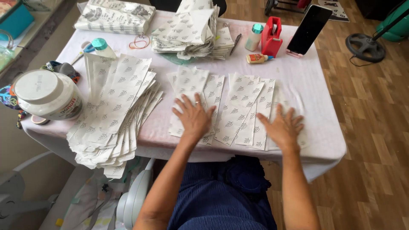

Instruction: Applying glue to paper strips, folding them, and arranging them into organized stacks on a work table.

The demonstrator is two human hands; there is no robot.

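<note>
**Both hands flat on fanned paper bags at the near bench edge**

My left hand lies palm down, fingers spread wide, on the left part of a row of printed paper bags fanned across the near middle of the bench. A ring shows on one finger. My right hand lies palm down likewise, fingers spread, on the right part of the same row. Neither hand grips anything; both press flat on the paper.

The row overlaps sheet on sheet and reaches the near bench edge. Left of it, a larger fanned stack of bags hangs over the near edge. A further loose pile sits at the far middle, and a bundled pack at the far left.

A white lidded tub stands at the left edge. At the far right stand a red tape dispenser, a small glue bottle lying flat, and a propped phone.
</note>
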